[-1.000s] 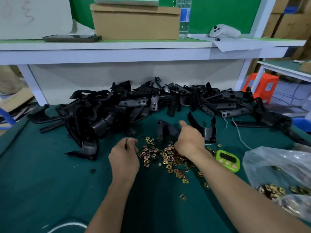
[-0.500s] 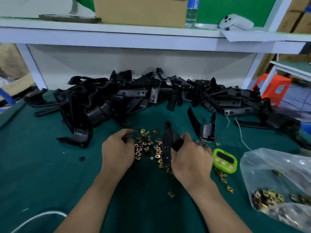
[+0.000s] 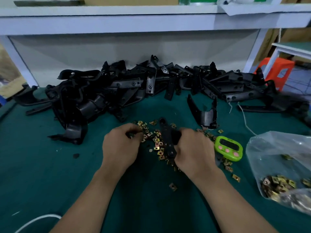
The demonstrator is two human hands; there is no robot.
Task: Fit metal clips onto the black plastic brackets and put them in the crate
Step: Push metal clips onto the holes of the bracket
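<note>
My right hand grips a long black plastic bracket that points away from me, over a scatter of small brass-coloured metal clips on the green table. My left hand sits at the left edge of the clips with its fingers curled down into them; whether it pinches a clip is hidden. A big heap of black brackets runs across the back of the table. One separate bracket lies just behind the clips. No crate is in view.
A green timer lies right of my right hand. A clear plastic bag holding more clips sits at the right edge. A white cable curls at the near left. A white shelf overhangs the back.
My right hand has pulled the black bracket from the heap toward me and now holds it over the clips. My left hand has stayed at the clips. The view has tilted down.
</note>
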